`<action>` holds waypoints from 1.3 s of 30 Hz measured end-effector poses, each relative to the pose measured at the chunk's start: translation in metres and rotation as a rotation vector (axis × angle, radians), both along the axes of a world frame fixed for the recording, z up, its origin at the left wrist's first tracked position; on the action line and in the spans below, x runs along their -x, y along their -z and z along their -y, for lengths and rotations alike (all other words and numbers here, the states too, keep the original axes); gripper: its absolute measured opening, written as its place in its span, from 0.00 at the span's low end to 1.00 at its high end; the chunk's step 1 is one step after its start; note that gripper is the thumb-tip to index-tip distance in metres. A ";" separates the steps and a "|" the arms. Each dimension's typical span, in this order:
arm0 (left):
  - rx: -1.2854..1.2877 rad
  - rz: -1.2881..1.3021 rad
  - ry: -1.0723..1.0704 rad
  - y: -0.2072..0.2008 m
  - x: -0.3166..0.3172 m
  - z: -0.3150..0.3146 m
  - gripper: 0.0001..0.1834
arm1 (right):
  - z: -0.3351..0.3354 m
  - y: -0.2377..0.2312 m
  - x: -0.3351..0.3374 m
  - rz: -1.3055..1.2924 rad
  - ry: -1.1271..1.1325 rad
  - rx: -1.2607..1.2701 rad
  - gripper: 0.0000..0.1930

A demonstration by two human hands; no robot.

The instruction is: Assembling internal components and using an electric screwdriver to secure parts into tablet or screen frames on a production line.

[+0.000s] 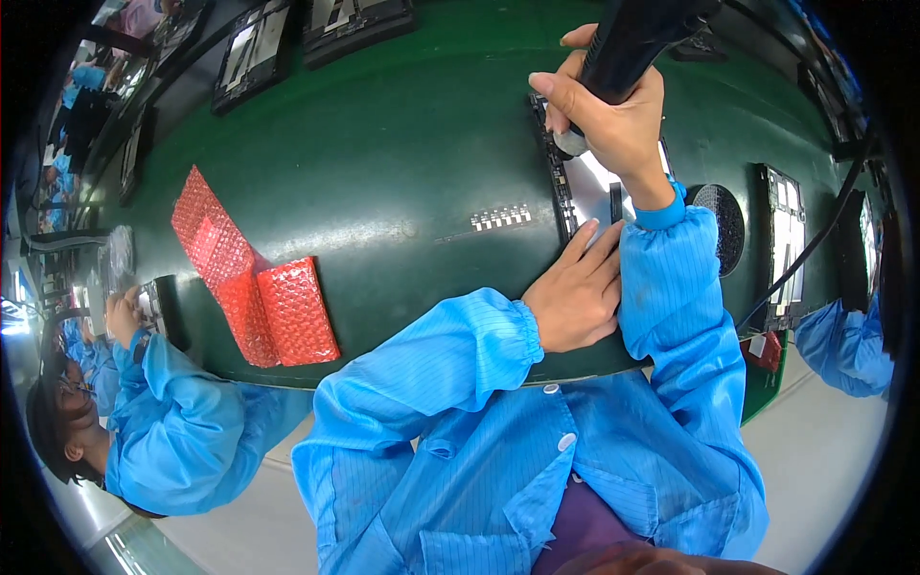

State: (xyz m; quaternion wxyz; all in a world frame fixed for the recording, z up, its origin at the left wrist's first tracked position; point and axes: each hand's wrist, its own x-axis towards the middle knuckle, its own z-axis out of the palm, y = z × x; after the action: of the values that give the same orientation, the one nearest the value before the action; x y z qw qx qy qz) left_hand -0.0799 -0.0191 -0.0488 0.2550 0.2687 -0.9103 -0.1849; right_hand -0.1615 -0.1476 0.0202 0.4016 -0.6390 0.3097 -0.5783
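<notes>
My right hand (613,115) grips a thick black handheld tool (628,57) from the side, its fingers wrapped round the body. Below the fingers, a small round grey piece (571,144) shows at the tool's lower end; its exact kind is unclear. Under the tool lies a flat black-framed device (563,196) with a bright silvery inside, partly covered by my right hand and wrist. My left hand (578,295) rests palm down by the near edge of this device, fingers stretched out and holding nothing I can see. A row of small white labels (500,218) lies left of the device.
Red bubble-wrap pouches (273,311) lie at left on the green table (402,144). A round black dish (719,228) and another open device (783,244) stand at right, near a black cable (815,247). More devices (251,53) line the far edge. A co-worker (177,422) sits at left.
</notes>
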 end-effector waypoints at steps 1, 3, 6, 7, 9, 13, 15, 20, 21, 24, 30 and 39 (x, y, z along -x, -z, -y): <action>0.002 0.010 0.000 0.000 0.000 0.000 0.32 | 0.000 0.000 0.000 -0.005 0.005 -0.001 0.16; 0.003 0.021 -0.002 0.000 0.000 0.000 0.33 | 0.001 0.002 0.002 -0.025 0.010 0.021 0.16; 0.004 -0.024 -0.004 0.001 0.000 0.000 0.31 | 0.001 0.003 0.000 -0.054 0.009 0.032 0.16; 0.007 -0.020 -0.003 0.001 0.000 -0.001 0.31 | 0.001 0.003 0.000 -0.063 0.005 0.024 0.15; 0.007 -0.016 -0.003 0.001 -0.001 -0.001 0.31 | 0.000 0.004 -0.002 -0.048 -0.014 0.029 0.16; 0.020 -0.085 -0.015 -0.004 -0.003 0.000 0.26 | -0.002 -0.001 -0.003 0.016 -0.030 0.015 0.17; 0.032 -0.157 -0.018 -0.009 -0.010 0.003 0.22 | -0.004 -0.004 -0.001 0.036 -0.026 0.025 0.17; 0.001 -0.485 -0.532 -0.014 -0.039 0.048 0.09 | -0.010 -0.011 0.004 0.038 -0.038 0.072 0.18; -0.099 -0.504 -0.607 -0.017 -0.040 0.052 0.09 | -0.011 -0.010 0.002 0.036 -0.054 0.067 0.18; -0.273 -0.437 -0.597 -0.023 -0.041 0.055 0.11 | -0.013 -0.009 0.001 0.022 -0.081 0.072 0.18; -0.259 -0.415 -0.598 -0.015 -0.043 0.057 0.08 | -0.016 -0.009 -0.003 -0.005 -0.098 0.110 0.18; -0.267 -0.504 -0.606 -0.017 -0.043 0.058 0.06 | -0.017 -0.009 -0.006 0.057 -0.116 0.091 0.19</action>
State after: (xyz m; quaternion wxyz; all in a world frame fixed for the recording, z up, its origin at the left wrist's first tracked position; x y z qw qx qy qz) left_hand -0.0367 -0.0772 -0.0315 0.4758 0.5015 -0.6670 -0.2779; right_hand -0.1558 -0.1303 0.0292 0.4137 -0.6567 0.2341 -0.5855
